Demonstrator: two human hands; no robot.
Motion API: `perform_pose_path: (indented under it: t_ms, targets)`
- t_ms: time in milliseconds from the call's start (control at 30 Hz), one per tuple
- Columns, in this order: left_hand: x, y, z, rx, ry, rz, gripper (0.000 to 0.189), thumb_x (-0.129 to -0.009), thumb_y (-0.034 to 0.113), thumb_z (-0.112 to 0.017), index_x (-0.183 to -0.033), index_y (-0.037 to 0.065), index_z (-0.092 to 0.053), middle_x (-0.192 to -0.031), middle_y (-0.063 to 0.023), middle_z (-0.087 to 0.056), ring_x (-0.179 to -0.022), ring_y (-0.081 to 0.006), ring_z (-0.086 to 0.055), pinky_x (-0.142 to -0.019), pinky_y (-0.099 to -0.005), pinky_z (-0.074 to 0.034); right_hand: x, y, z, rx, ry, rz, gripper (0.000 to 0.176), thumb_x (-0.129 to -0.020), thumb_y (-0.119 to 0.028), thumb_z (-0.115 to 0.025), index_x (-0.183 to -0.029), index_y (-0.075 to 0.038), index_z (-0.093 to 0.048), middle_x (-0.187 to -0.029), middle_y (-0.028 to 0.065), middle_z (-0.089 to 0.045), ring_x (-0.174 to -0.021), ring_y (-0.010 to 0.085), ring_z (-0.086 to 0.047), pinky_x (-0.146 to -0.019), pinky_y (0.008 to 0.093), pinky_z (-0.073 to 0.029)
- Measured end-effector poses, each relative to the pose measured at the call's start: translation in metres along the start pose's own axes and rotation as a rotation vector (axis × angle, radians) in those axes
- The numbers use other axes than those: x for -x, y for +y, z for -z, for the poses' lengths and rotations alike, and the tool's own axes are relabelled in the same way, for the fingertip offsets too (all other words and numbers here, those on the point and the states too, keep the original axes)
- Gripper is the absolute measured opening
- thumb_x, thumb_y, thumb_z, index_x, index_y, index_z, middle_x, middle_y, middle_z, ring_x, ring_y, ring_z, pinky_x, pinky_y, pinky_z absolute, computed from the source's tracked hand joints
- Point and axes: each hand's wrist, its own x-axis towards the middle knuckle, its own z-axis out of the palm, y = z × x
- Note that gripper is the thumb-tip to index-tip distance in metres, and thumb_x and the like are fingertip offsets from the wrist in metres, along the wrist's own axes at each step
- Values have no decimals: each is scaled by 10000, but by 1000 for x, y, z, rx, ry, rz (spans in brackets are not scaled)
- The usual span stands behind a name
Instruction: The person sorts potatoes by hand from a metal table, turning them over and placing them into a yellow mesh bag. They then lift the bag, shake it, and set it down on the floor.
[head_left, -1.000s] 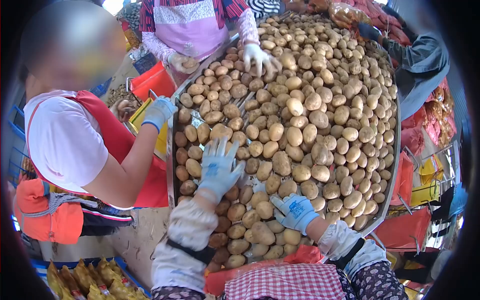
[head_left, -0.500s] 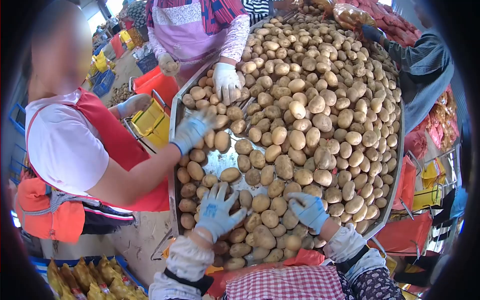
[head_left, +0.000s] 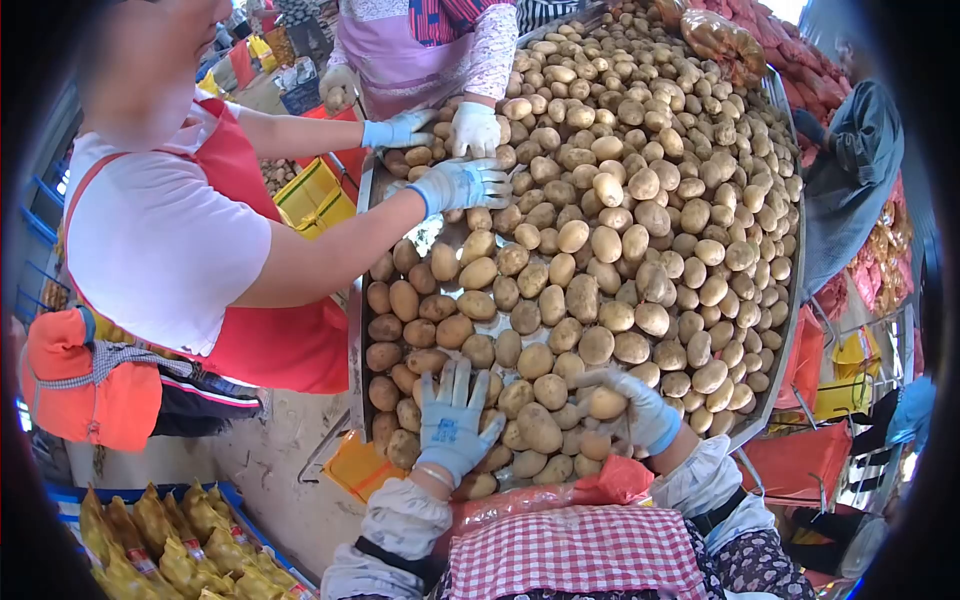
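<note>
A broad heap of potatoes (head_left: pixel 630 240) covers the metal-rimmed sorting table (head_left: pixel 785 330) in front of me. My left hand (head_left: pixel 455 425), in a pale blue work glove, lies open with fingers spread on potatoes near the table's front left part. My right hand (head_left: pixel 640 408), gloved alike and slightly blurred, curls its fingers around a potato (head_left: pixel 606 403) at the near edge. More potatoes lie under and between both hands. A little of the bare metal surface shows beyond my left hand.
Left of me a co-worker in a red apron (head_left: pixel 275 345) has both gloved hands (head_left: pixel 460 187) on potatoes. Another person's white glove (head_left: pixel 475 130) is beside them. A blue crate (head_left: pixel 235 500) of filled bags stands lower left. Red net sacks (head_left: pixel 790 60) are piled far right.
My right hand has closed around a potato. My left hand has shifted slightly right and down with its fingers spread. The co-worker's hands have both come onto the potatoes.
</note>
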Motion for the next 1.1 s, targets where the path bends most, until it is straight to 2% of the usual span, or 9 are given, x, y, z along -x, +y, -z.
perform_pose_path:
  t_ms: [167,233,367,433,700,867,933,1067,1100]
  targets:
    - [84,-2,3,44,-227,-42,610,-874,385,-518,-1374,45,-440,-1471,-169,-347,-1406,-323,-233,-1128,-599,-85,11,2,1,513,275,103,320,-834,-134,-560,-1130,-26,-611,-955,117,-675,-807,197,-655,-682,305,-527]
    - [94,-2,14,-106,-135,-132,493,-885,353,-494,-1256,34,-556,-1351,-165,-489,-1302,-314,-399,-1097,-546,-241,4,14,-17,1445,393,77,303,-815,-174,-574,-1089,-61,-635,-957,152,-684,-842,246,-669,-733,339,-525]
    - [73,-1,32,83,-616,277,325,-881,306,-531,-983,31,-670,-951,-112,-655,-861,-288,-609,-792,-403,-479,-33,47,-44,1634,228,258,342,-816,-270,-613,-1103,-87,-637,-952,190,-671,-913,340,-649,-805,390,-507]
    - [73,6,30,260,148,13,301,-850,293,-589,-976,28,-660,-975,-124,-647,-879,-286,-610,-785,-399,-480,-39,45,-59,1464,87,227,311,-831,-278,-610,-1063,-73,-641,-966,184,-670,-911,337,-650,-812,388,-508]
    - [107,3,23,374,91,109,512,-788,401,-651,-1109,4,-626,-1177,-208,-586,-1225,-383,-436,-1050,-491,-330,-17,46,-63,2280,-43,55,604,-836,-497,-606,-1280,-99,-511,-1031,139,-641,-948,307,-641,-790,411,-512]
    - [79,13,27,83,15,-3,616,-780,389,-644,-1292,69,-524,-1290,-227,-513,-1196,-414,-472,-1030,-498,-354,-48,36,-60,1729,-27,339,422,-893,-423,-560,-1150,-91,-594,-949,132,-674,-837,324,-658,-757,410,-529]
    - [100,-19,25,413,-81,192,634,-790,383,-635,-1325,74,-489,-1340,-229,-462,-1245,-422,-414,-1061,-515,-304,-41,21,-40,693,247,199,419,-885,-442,-565,-1094,-83,-621,-879,157,-675,-757,322,-665,-705,380,-534]
    - [117,-22,12,600,213,363,601,-822,328,-598,-1353,84,-459,-1397,-215,-408,-1299,-429,-350,-1094,-519,-257,-14,13,-4,577,336,233,435,-880,-410,-594,-1093,-31,-612,-825,121,-664,-638,158,-639,-569,323,-515]
    - [107,-10,16,603,214,365,601,-822,328,-598,-1353,84,-459,-1397,-215,-408,-1299,-429,-350,-1094,-519,-257,-5,12,-13,1079,384,67,413,-892,-387,-592,-1097,-30,-613,-884,114,-678,-702,196,-656,-632,337,-523]
